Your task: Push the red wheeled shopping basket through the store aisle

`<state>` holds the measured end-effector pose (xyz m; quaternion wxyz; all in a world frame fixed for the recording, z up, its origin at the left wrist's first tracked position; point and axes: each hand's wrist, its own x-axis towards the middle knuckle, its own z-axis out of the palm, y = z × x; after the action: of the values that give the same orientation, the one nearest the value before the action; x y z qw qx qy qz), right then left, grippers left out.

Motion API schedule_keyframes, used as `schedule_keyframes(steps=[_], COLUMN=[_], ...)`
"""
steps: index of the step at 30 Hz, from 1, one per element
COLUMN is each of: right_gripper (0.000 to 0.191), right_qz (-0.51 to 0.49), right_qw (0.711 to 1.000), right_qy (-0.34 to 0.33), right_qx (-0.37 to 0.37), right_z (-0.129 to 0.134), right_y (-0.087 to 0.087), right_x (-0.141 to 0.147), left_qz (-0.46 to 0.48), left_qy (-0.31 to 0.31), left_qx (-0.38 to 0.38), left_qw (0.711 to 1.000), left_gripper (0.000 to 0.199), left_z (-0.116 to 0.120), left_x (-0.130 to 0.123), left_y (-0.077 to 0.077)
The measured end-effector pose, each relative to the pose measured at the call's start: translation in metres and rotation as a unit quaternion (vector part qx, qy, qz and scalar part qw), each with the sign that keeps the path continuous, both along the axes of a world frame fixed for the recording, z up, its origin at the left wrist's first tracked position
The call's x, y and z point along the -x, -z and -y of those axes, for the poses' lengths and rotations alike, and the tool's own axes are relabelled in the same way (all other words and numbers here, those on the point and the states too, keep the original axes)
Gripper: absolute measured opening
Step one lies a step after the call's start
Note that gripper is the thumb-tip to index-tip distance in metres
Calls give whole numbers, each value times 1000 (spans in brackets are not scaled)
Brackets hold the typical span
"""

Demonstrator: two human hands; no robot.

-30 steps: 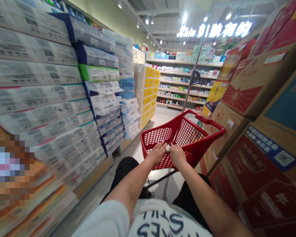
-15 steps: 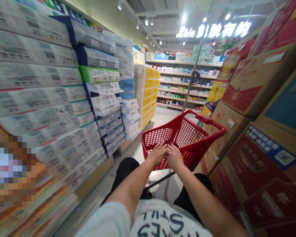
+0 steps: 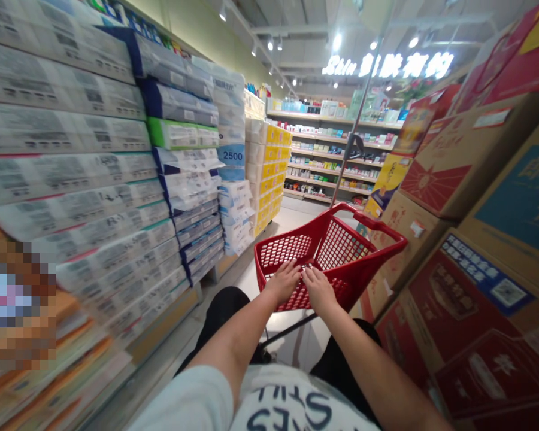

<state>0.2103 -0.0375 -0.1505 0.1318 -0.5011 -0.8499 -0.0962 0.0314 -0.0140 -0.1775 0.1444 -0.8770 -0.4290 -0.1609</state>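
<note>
Both my hands rest side by side on the near rim of a red plastic shopping trolley basket (image 3: 377, 226), fingers curled over it. My left hand (image 3: 282, 282) and my right hand (image 3: 318, 290) nearly touch at the middle of the rim. The basket has a mesh wall and stands in front of my body on a dark metal frame. Its inside shows no goods, though my hands and forearms hide part of it.
Tall stacks of plastic-wrapped tissue packs (image 3: 72, 167) line the aisle on the left. Printed red and brown cardboard cartons (image 3: 458, 323) stand close on the right. Shelves of boxed goods (image 3: 332, 149) face me beyond the pale floor (image 3: 273, 239).
The small white item between my hands earlier no longer shows. The view has tilted slightly, and the shelves and lit sign sit a little lower. My hands stay on the rim.
</note>
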Motion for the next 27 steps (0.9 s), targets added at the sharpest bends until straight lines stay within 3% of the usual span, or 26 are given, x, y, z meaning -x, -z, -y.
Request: schedule_keyframes(steps=[2,6,12,17,21,24,27], right_gripper=[54,50,50,50,55,54,51], right_qz=[-18,-61,-79,-80,-65,-76,-96], right_qw=[1000,996,997,996,998,997,994], right_qy=[-3,72,-11,45,8,2,51], right_qx=[-1,-10,-20,-12,-5,-14,-28], right_z=[-3,-9,-12,-11,-7,-11,-18], right_y=[2,0,2,3,9,11,10], right_x=[-2,-10,-12,-8,0,-9,-22], left_qz=[5,21,37,36,39,39,43], left_qy=[-1,6,9,10,6,5,7], left_qx=[0,-20,-30,-35,-30,-28,-27], left_qw=[1000,1000,999,999,999,999,999], left_gripper=[33,29,27,26,27,28,28], left_z=[0,-1,0,-1,-1,2,4], left_x=[0,-1,-1,-2,-2,-2,-2], left_y=[1,2,-1,1,2,-1,-3])
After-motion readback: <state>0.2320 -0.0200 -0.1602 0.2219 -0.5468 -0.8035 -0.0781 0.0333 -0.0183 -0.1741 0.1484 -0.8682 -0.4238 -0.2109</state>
